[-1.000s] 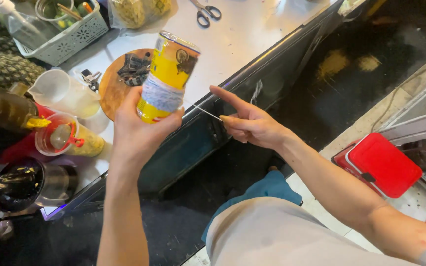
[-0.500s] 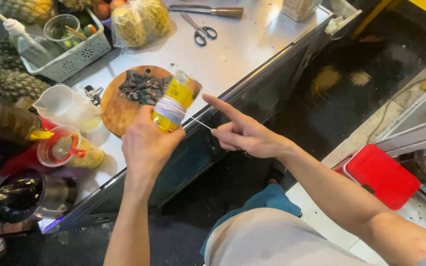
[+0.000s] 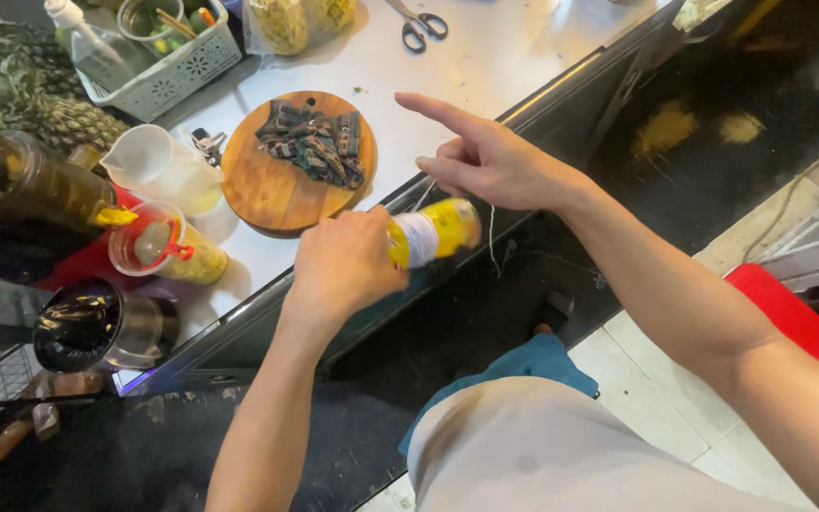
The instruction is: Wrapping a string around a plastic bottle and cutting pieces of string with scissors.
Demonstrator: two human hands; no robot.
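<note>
My left hand (image 3: 348, 270) wraps yellow can (image 3: 433, 232), tilted sideways over counter edge (image 3: 542, 90). My right hand (image 3: 490, 161) pinches thin white string (image 3: 491, 237), index finger extended. Can looks light, rigid, smooth; grip round middle. String limp, slips easily.

Free room: bare strip of the counter (image 3: 485, 66) between the round wooden board (image 3: 277, 180) and the scissors (image 3: 424, 24), open up to the counter edge.

Obstacles, left side: clear measuring jug (image 3: 158, 166) just beside the board; lidded cup (image 3: 158, 248) near it; dark bottle (image 3: 30, 185); white basket (image 3: 163, 66) behind; pineapple (image 3: 59, 118) beside the basket. These stand close together, with little passage between them.

Front edge: left hand (image 3: 348, 265) with yellow can (image 3: 433, 232) and right hand (image 3: 490, 161) occupy the space there; a thin thread, seemingly taut, runs between them.
</note>
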